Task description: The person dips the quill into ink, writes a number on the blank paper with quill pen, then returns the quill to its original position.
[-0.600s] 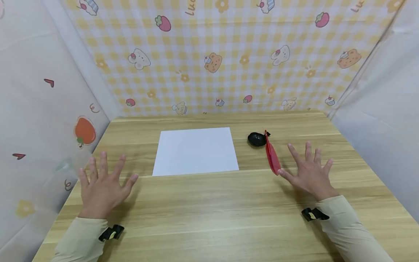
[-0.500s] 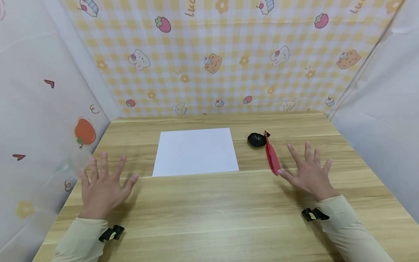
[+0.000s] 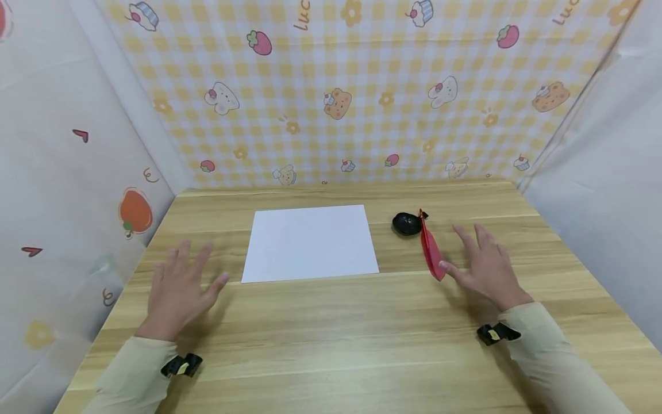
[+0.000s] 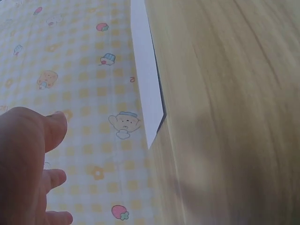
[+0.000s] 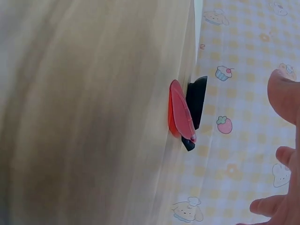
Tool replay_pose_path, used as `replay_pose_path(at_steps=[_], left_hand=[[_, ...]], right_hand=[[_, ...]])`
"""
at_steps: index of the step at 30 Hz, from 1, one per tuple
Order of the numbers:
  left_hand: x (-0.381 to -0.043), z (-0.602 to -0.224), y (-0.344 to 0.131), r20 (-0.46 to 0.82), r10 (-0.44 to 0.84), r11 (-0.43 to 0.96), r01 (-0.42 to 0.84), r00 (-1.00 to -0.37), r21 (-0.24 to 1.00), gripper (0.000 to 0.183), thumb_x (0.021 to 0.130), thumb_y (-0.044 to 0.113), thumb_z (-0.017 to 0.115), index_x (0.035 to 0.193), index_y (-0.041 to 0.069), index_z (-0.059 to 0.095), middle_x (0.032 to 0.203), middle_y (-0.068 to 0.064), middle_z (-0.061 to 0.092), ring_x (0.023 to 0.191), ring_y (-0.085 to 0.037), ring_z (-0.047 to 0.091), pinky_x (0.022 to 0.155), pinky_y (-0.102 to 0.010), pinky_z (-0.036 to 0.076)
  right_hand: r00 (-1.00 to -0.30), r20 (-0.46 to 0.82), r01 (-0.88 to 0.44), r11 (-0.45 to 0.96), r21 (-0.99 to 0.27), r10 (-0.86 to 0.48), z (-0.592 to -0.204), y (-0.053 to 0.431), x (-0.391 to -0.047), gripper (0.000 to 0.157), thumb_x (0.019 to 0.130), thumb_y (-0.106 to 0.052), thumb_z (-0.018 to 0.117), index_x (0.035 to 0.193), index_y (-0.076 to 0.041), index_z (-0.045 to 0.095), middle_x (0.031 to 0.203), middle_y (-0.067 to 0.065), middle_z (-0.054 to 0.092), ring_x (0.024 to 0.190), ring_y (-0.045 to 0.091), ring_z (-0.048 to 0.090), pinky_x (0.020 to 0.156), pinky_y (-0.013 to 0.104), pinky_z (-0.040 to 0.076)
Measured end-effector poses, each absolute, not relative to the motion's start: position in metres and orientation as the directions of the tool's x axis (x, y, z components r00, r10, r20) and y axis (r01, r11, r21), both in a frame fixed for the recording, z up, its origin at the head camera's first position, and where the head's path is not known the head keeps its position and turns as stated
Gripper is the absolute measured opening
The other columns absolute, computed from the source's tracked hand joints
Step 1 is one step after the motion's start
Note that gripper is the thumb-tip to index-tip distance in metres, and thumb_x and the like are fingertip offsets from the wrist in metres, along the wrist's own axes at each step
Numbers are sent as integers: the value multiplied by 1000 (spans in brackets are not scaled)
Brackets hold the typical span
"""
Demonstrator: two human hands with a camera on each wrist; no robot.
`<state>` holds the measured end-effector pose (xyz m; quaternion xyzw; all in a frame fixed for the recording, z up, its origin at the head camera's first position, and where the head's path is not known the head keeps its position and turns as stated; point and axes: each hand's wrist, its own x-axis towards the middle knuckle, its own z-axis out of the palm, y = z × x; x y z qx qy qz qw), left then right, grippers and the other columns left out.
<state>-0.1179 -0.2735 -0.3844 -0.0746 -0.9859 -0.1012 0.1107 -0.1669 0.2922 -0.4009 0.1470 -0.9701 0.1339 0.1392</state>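
My left hand (image 3: pixel 178 293) is over the left part of the wooden table, fingers extended and holding nothing. To its right lies a white sheet of paper (image 3: pixel 310 243), also seen edge-on in the left wrist view. My right hand (image 3: pixel 486 270) is over the right part, fingers loosely bent, also holding nothing. Beside its thumb is a red, leaf-shaped thing (image 3: pixel 431 253), which the thumb tip overlaps in the head view. The right wrist view shows it as two red flaps (image 5: pixel 182 112) meeting at one end. A glossy black rounded thing (image 3: pixel 407 223) touches its far end.
The wood-grain table (image 3: pixel 320 333) ends at a yellow checked cloth (image 3: pixel 310 132) with cartoon prints at the back. White cloth walls (image 3: pixel 610 172) stand on both sides. Each sleeve cuff carries a small black device (image 3: pixel 182 365).
My left hand has shifted rightward and turned a little, its fingers drawing closer together. My right hand's fingers have bent slightly. The paper, red thing and black thing stay where they lay.
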Motion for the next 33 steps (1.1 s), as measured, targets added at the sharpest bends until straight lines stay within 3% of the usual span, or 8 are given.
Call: replay_pose_path(at_steps=[9, 23, 33], left_hand=[[-131, -386, -268, 110, 161, 951, 184, -981, 247, 80, 98, 55, 44, 150, -2, 26, 150, -36, 19, 135, -53, 20, 103, -70, 17], [-148, -394, -259, 75, 249, 903, 259, -966, 341, 80, 97, 50, 51, 150, -3, 25, 151, -33, 25, 133, -51, 30, 102, -65, 30], [-169, -406, -255, 32, 309, 886, 300, -951, 354, 77, 97, 49, 53, 149, -4, 30, 150, -33, 27, 139, -45, 23, 109, -59, 25]], right_hand=[[-875, 377, -417, 869, -264, -305, -400, 293, -180, 79, 86, -40, 70, 148, -8, 34, 139, 35, 38, 116, 56, 46, 83, 70, 41], [-871, 320, -472, 816, -333, -373, -402, 296, -203, 72, 89, -28, 70, 146, -1, 36, 138, 29, 46, 124, 48, 43, 98, 62, 35], [-874, 287, -477, 805, -354, -392, -403, 299, -219, 61, 91, -22, 69, 141, 0, 41, 121, 31, 58, 108, 46, 57, 87, 63, 44]])
